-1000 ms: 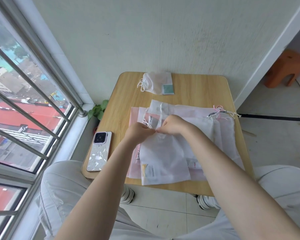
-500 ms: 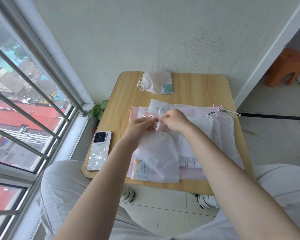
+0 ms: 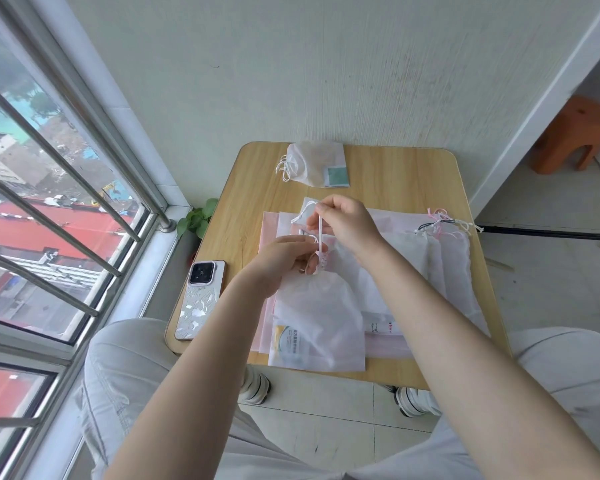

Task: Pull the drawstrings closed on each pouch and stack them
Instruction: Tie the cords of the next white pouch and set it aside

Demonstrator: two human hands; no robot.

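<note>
Wooden table point(image 3: 395, 174) carries pouches point(image 3: 430, 268) and phone point(image 3: 201, 299).

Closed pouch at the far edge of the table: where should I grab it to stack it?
Grip the closed pouch at its gathered neck, coming from the left. The mouth is cinched there with its cords trailing leftward, giving a narrow bunch to pinch.

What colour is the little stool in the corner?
Orange. The small plastic stool on the floor at the far right shows best in the head view.
</note>
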